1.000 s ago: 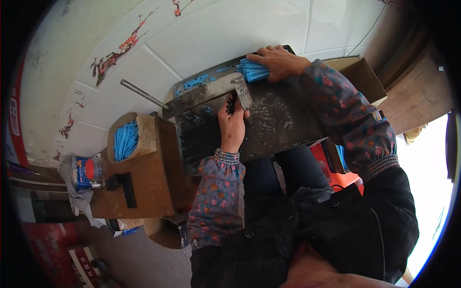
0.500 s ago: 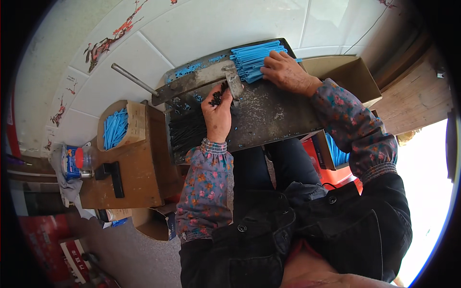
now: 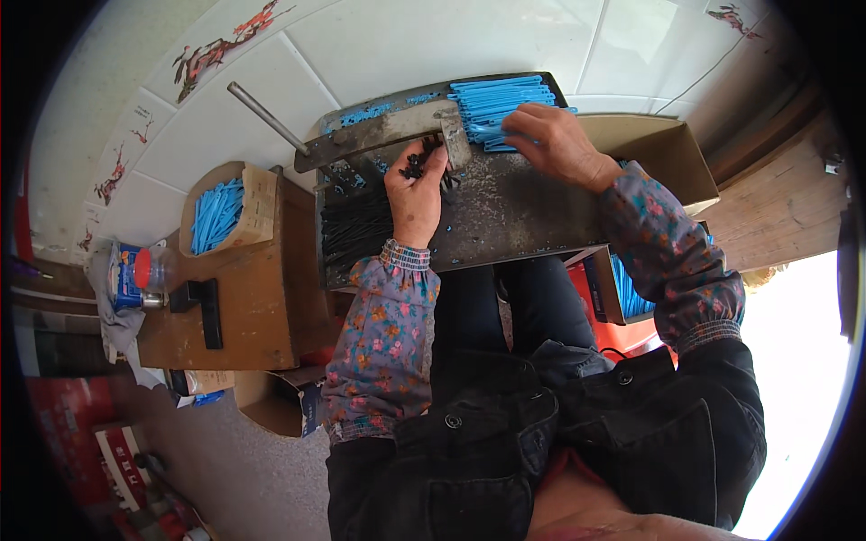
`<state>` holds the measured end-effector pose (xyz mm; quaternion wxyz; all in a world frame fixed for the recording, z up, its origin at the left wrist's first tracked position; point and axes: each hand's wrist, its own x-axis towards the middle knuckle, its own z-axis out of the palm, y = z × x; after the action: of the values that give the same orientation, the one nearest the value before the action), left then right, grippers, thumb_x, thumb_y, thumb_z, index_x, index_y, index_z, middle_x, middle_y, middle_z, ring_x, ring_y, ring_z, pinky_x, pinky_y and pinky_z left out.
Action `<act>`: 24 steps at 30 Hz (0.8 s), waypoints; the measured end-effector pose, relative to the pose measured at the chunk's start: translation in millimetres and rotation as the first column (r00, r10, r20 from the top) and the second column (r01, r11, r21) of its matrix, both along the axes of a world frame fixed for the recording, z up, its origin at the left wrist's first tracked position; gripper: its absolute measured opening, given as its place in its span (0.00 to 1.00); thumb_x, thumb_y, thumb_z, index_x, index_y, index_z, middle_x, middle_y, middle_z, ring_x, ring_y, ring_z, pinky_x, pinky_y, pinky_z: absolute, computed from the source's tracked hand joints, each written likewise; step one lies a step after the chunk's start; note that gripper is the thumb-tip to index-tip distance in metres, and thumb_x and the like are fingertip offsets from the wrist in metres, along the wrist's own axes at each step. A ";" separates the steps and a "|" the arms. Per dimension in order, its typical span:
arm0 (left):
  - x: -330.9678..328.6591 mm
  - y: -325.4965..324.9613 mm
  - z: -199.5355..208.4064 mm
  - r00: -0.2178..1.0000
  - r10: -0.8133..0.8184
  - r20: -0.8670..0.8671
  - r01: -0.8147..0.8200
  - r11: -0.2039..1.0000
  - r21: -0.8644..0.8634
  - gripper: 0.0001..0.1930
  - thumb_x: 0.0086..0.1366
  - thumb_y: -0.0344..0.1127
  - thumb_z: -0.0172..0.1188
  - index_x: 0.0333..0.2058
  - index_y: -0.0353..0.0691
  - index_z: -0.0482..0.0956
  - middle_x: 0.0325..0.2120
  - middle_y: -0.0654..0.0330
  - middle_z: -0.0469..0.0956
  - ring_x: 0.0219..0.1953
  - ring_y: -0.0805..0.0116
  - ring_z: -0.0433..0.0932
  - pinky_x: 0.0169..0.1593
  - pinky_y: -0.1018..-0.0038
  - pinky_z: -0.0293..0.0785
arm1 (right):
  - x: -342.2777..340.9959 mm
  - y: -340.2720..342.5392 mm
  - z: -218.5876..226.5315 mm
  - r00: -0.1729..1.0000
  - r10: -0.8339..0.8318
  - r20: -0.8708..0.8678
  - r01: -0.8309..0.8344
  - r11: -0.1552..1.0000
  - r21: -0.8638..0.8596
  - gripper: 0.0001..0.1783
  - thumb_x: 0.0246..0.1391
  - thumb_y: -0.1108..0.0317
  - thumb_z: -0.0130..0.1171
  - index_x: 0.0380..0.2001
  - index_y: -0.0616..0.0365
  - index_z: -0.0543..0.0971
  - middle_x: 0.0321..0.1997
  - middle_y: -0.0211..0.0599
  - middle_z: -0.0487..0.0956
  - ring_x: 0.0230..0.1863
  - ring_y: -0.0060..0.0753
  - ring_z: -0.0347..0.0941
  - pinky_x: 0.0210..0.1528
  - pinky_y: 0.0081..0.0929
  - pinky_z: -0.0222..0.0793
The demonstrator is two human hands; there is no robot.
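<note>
My left hand (image 3: 415, 200) is closed around a bundle of thin black plastic strips (image 3: 417, 164), their ends showing above the fingers. It sits beside the metal end plate (image 3: 456, 135) of a long-handled lever cutter (image 3: 361, 137) on a dark metal tray (image 3: 514, 212). Over the right part of a pile of light blue plastic strips (image 3: 494, 97) is my right hand (image 3: 564, 149), its fingers bent and drawn together. Whether a strip is between those fingertips is hidden. More black strips (image 3: 356, 230) lie on the tray left of my left hand.
Blue scraps (image 3: 365, 114) litter the tray's back edge, against a tiled wall (image 3: 433, 45). A cardboard box (image 3: 654, 149) stands right of the tray. On a brown wooden cabinet (image 3: 244, 316) at left are a box of blue strips (image 3: 262, 206) and a red-lidded jar (image 3: 158, 270).
The whole view has shifted a little. My right hand's fingers have changed their bend at the blue pile. My left hand stays by the end plate, with some black strips now poking out past its thumb.
</note>
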<state>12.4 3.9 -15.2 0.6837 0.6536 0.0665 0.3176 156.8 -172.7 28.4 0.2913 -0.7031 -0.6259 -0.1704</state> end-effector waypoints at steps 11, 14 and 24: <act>-3.0 -8.1 13.3 0.996 0.087 0.032 -0.083 0.991 -0.105 0.07 0.64 0.30 0.58 0.33 0.30 0.78 0.25 0.67 0.77 0.28 0.81 0.71 0.34 0.81 0.68 | -17.9 32.6 24.2 0.684 0.070 -0.726 -0.163 0.985 -0.059 0.09 0.51 0.70 0.63 0.32 0.64 0.78 0.23 0.34 0.75 0.26 0.26 0.71 0.29 0.26 0.66; -4.4 -12.1 12.7 0.996 0.085 0.014 -0.083 0.991 -0.104 0.08 0.63 0.30 0.59 0.34 0.30 0.78 0.25 0.66 0.77 0.28 0.80 0.72 0.34 0.81 0.68 | -7.0 28.6 26.3 0.938 0.199 -0.283 -0.229 0.970 -0.078 0.10 0.51 0.68 0.64 0.32 0.64 0.79 0.23 0.34 0.77 0.26 0.26 0.72 0.30 0.29 0.67; -1.6 -3.8 5.5 0.997 0.013 -0.076 -0.011 0.999 0.035 0.12 0.63 0.34 0.60 0.37 0.29 0.78 0.25 0.68 0.76 0.29 0.80 0.72 0.36 0.80 0.69 | 22.4 -6.7 -29.3 0.990 0.000 0.140 0.036 0.966 -0.257 0.08 0.50 0.68 0.60 0.30 0.63 0.78 0.28 0.41 0.75 0.33 0.42 0.73 0.33 0.32 0.69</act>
<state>10.8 0.1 -9.7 0.6673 0.6766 0.0910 0.2976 179.2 -179.4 -0.9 0.1512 -0.7272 -0.6551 -0.1386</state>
